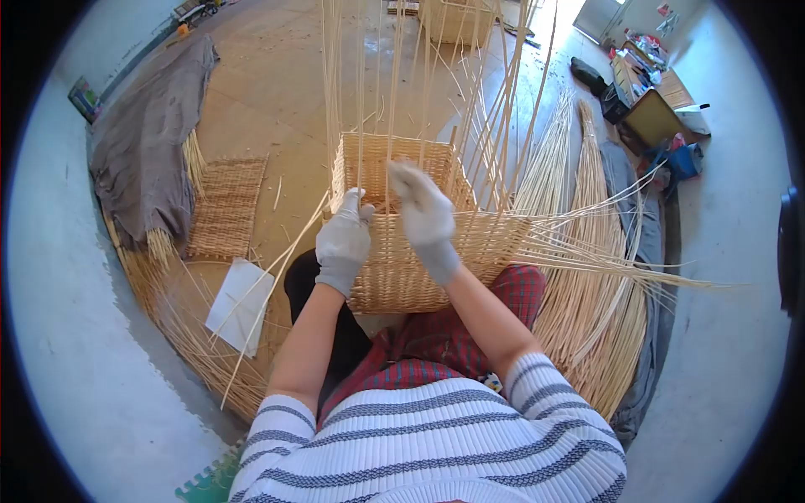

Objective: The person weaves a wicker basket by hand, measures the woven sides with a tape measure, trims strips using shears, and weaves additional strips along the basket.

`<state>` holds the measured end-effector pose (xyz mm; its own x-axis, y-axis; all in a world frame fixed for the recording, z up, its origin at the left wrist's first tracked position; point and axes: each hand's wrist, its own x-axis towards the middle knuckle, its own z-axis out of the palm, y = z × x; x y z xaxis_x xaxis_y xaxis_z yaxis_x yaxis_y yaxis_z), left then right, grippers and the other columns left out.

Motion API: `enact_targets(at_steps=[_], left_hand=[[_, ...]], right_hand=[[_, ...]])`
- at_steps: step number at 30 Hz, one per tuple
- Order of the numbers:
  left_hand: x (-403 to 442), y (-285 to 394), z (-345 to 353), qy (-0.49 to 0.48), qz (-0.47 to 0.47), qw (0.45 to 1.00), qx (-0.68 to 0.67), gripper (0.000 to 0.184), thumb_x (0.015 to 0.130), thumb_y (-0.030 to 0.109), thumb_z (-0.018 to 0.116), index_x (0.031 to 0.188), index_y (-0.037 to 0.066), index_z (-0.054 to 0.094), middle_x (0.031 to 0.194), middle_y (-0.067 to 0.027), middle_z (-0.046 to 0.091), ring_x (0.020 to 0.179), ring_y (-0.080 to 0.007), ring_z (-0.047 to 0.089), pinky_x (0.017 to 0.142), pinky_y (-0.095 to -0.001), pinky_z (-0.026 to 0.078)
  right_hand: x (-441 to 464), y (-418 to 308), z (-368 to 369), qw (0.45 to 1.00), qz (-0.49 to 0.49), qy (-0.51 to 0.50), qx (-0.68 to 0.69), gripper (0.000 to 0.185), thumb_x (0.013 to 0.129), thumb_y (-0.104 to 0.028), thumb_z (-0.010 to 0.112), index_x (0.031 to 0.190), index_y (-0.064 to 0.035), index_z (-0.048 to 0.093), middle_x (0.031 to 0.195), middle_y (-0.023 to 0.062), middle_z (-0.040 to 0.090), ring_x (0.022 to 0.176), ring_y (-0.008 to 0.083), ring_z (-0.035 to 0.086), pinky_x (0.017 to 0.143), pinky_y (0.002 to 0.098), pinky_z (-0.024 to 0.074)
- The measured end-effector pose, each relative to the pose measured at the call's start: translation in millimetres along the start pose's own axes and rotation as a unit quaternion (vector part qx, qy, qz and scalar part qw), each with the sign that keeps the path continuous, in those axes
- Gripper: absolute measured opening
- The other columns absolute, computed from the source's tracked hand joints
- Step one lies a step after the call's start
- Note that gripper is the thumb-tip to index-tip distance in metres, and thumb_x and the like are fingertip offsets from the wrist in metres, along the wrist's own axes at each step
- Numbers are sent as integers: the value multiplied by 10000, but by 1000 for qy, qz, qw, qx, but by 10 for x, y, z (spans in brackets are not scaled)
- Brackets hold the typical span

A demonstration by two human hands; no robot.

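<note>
A square woven wicker basket [394, 272] sits against my lap, with tall thin wicker stakes [360, 92] rising from its rim. My left hand [342, 241], in a pale work glove, is closed at the near rim, its fingers pinched around the foot of a stake. Beside it my right hand [428, 214], gloved too, is raised above the rim and slightly smeared by motion. Its fingers stretch up and to the left, close to another upright stake; whether they touch it I cannot tell. Loose strands [587, 251] fan out from the basket's right corner.
Long bundles of wicker rods [579, 327] lie along the right. On the left are a grey cloth [151, 142] over more rods, a woven mat [226, 205] and a white sheet [239, 306]. Another basket [457, 21] stands ahead; a cluttered desk [658, 121] is at the right wall.
</note>
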<state>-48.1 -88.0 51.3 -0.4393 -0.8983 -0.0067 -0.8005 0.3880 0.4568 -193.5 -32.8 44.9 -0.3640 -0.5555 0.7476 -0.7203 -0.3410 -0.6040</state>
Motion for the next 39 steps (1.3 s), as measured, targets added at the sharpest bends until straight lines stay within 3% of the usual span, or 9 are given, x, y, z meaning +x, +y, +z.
enact_targets(at_steps=[3, 5, 11, 14, 18, 25, 27, 37, 39], left_hand=[[-19, 15, 64, 47, 0, 997, -64, 382, 1007, 413, 515, 1322, 199, 537, 984, -147, 717, 842, -384, 690, 713, -489, 535], [-30, -58, 159, 67, 6, 995, -71, 388, 998, 354, 555, 1350, 196, 522, 1004, -107, 723, 862, -374, 690, 729, -483, 537], [-340, 263, 314, 201, 347, 916, -2, 748, 856, 95, 653, 1533, 220, 362, 1368, -203, 523, 1056, -343, 641, 780, -427, 546], [-413, 481, 606, 126, 264, 955, 50, 750, 853, 92, 602, 1544, 240, 350, 1381, -220, 504, 988, -331, 643, 824, -416, 521], [-431, 567, 549, 75, 220, 962, 144, 649, 880, 109, 558, 1507, 204, 416, 1385, -237, 489, 953, -288, 636, 818, -379, 489], [-474, 989, 671, 142, 419, 897, 0, 690, 876, 122, 591, 1525, 149, 359, 1374, -264, 478, 976, -314, 642, 835, -411, 507], [-443, 1214, 1049, 91, 313, 944, 60, 682, 874, 86, 576, 1521, 136, 364, 1351, -275, 485, 956, -305, 659, 808, -394, 526], [-491, 79, 595, 187, 318, 898, -240, 403, 919, 101, 667, 1313, 93, 581, 1223, -164, 543, 921, -307, 635, 840, -393, 524], [-499, -332, 465, 340, -12, 882, -327, 282, 944, 118, 654, 1213, 41, 620, 1151, -145, 579, 961, -289, 628, 875, -358, 508]], right_hand=[[419, -178, 125, 961, -24, -100, -256, 547, 952, -61, 547, 1485, -70, 428, 1207, 164, 640, 940, 239, 669, 792, 353, 557], [333, -60, -31, 846, 171, 38, 503, 596, 996, -111, 496, 1547, -76, 273, 1272, 159, 598, 964, 246, 671, 852, 372, 551], [-695, 321, -694, 955, 280, 76, 54, 248, 990, -2, 512, 1217, 22, 609, 1146, 176, 668, 1106, 250, 636, 957, 373, 513], [138, 149, -633, 981, -16, -54, -186, 449, 934, 30, 560, 1378, -34, 547, 1181, 198, 655, 1070, 249, 658, 926, 348, 521], [203, -87, -983, 953, 249, 18, 170, 790, 921, 50, 551, 1593, -141, 181, 1158, 155, 680, 923, 168, 673, 753, 282, 547], [-396, 210, -1599, 956, 271, 95, -65, 281, 968, -52, 604, 1227, -110, 698, 1017, 60, 737, 810, 125, 666, 733, 267, 534], [-3, 384, -1627, 947, -85, -42, -308, 312, 961, -55, 611, 1259, -126, 671, 1014, 49, 725, 855, 124, 655, 756, 288, 528], [-537, 3, -1272, 976, 180, 40, -118, 213, 947, -78, 647, 1156, -83, 687, 995, 50, 692, 804, 158, 618, 736, 313, 526], [-734, -188, -891, 979, 194, -23, -51, 201, 931, -77, 662, 1129, -93, 696, 995, 66, 698, 815, 191, 641, 741, 329, 533]])
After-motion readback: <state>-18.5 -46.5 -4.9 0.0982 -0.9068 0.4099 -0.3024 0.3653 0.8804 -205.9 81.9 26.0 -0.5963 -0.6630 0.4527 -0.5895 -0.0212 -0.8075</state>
